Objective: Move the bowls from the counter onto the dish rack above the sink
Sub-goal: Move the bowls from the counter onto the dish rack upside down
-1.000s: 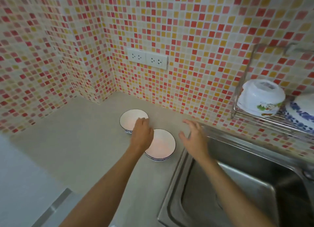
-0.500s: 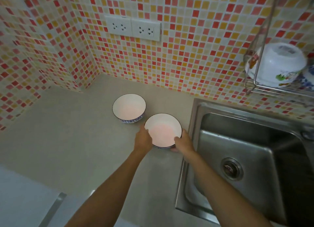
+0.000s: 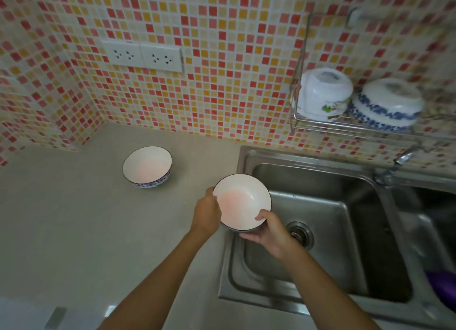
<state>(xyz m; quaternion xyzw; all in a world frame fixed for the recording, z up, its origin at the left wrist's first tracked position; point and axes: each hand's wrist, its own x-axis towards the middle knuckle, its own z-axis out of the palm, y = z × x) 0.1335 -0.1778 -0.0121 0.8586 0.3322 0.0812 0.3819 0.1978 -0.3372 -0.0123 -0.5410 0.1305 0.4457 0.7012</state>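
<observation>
A white bowl with a dark rim (image 3: 243,202) is lifted off the counter, over the sink's left edge. My left hand (image 3: 206,212) grips its left rim and my right hand (image 3: 267,229) cups it from below on the right. A second white bowl with a blue pattern (image 3: 147,166) stands upright on the grey counter (image 3: 74,218), further back and to the left. The wire dish rack (image 3: 320,126) hangs on the tiled wall at the upper right. It holds two upturned bowls, a white one (image 3: 323,92) and a blue-banded one (image 3: 387,105).
A steel sink (image 3: 320,231) with a drain fills the lower right, with a tap (image 3: 399,160) at its back edge. A double wall socket (image 3: 143,55) sits on the mosaic tiles above the counter. Something purple (image 3: 444,287) lies at the far right edge.
Both hands closed on the nearer bowl and raised it off the counter, toward the sink. The other bowl has stayed in place. The view shifted right, showing more of the rack.
</observation>
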